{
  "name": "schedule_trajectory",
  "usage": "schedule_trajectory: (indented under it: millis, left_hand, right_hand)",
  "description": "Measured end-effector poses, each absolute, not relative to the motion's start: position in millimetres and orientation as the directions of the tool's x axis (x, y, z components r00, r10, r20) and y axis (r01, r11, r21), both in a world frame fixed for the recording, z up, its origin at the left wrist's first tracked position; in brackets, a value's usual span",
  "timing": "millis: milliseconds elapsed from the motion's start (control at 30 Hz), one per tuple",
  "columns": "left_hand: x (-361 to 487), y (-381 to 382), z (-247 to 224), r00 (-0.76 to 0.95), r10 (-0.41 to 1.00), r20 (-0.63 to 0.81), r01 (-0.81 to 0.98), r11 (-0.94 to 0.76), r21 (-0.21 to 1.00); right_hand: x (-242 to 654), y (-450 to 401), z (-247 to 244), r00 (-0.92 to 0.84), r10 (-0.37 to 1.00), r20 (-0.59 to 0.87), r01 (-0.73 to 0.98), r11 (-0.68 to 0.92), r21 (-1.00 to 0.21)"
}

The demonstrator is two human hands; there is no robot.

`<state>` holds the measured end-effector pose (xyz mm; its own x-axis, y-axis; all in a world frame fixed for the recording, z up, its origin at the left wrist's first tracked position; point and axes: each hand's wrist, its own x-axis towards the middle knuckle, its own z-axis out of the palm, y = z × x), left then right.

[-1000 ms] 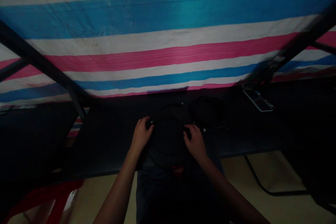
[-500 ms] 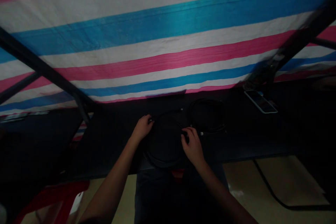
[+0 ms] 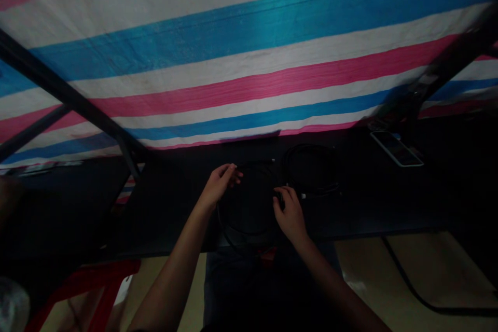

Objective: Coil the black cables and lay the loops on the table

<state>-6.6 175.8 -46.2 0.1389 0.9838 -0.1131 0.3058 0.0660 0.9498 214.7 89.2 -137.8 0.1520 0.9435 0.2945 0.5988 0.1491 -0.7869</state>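
Note:
A looped black cable [image 3: 249, 232] lies on the dark table [image 3: 171, 187] between my hands, its lower part close to the front edge. At the loop's upper left is my left hand [image 3: 223, 182], raised a little, its fingers apart with nothing visible in them. On the loop's right side, my right hand [image 3: 288, 210] has curled fingers at the cable; the dimness hides exactly what they grip. Just right of it, a second coiled black cable [image 3: 310, 189] with a light connector [image 3: 303, 196] rests on the table.
A phone [image 3: 397, 149] lies at the right rear. Striped sheeting [image 3: 249, 72] hangs behind the table, with dark metal bars [image 3: 87, 114] at both sides. A red stool [image 3: 105, 290] stands at the lower left. Another person's hand [image 3: 8, 194] shows at the left edge.
My left hand has let go of the cable and its fingers have spread. The loop's lower left part has shifted. A person's hand has come further into view at the left edge.

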Motion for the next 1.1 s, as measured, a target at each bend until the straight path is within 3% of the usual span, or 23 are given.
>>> schedule_trajectory:
  millis: [200, 467, 833, 967, 1100]
  left_hand:
    - [-10.9, 197.5, -79.6, 0.096, 0.988, -0.118, 0.38, 0.073, 0.922]
    - [-16.3, 199.6, -105.2, 0.044, 0.998, 0.045, 0.54, -0.061, 0.84]
    - [-33.9, 180.0, -91.1, 0.124, 0.983, 0.139, 0.648, -0.186, 0.739]
    - [-48.3, 171.5, -88.9, 0.037, 0.982, 0.187, 0.732, -0.154, 0.663]
    - [-50.0, 164.1, -99.4, 0.015, 0.993, 0.119, 0.811, -0.082, 0.579]
  right_hand:
    - [214.6, 89.0, -139.0, 0.189, 0.938, 0.291, 0.609, 0.12, -0.784]
    - [214.5, 89.2, -138.4, 0.179, 0.938, 0.298, 0.668, 0.107, -0.736]
    - [215.2, 89.6, -141.2, 0.147, 0.941, 0.305, 0.683, 0.126, -0.719]
    - [214.9, 88.9, -140.8, 0.143, 0.938, 0.315, 0.672, 0.141, -0.727]
    - [216.2, 89.3, -140.8, 0.146, 0.937, 0.316, 0.655, 0.148, -0.741]
